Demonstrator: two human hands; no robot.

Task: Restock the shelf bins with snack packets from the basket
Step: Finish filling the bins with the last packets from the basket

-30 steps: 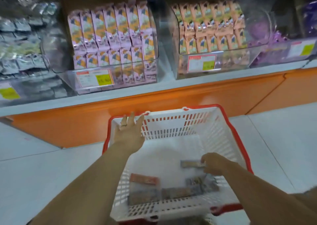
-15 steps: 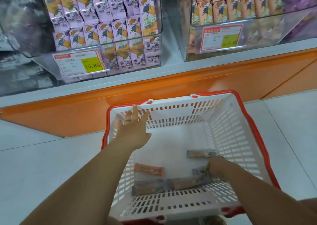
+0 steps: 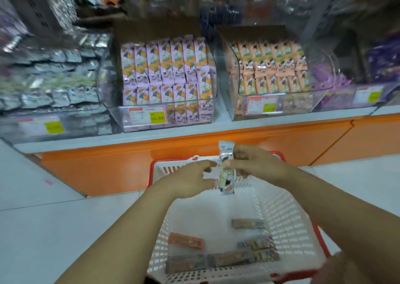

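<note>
- Pale floor tiles (image 3: 54,218) meet an orange-based shelf (image 3: 108,167) carrying clear bins of pink packets (image 3: 166,71) and peach packets (image 3: 272,67).
- A silver snack packet (image 3: 226,171) stands upright above the basket's far rim, pinched by the right hand (image 3: 257,164).
- The left hand (image 3: 190,182) has half-curled fingers at the packet's left edge; contact unclear.
- The white basket (image 3: 281,208) holds an orange packet (image 3: 186,241) and darker ones.

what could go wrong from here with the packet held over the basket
The right hand pinches the silver packet at its middle, with the left hand close beside it; a fumble may drop it into the basket. It could also be misfiled in the pink bin straight ahead rather than the silver bin.
</note>
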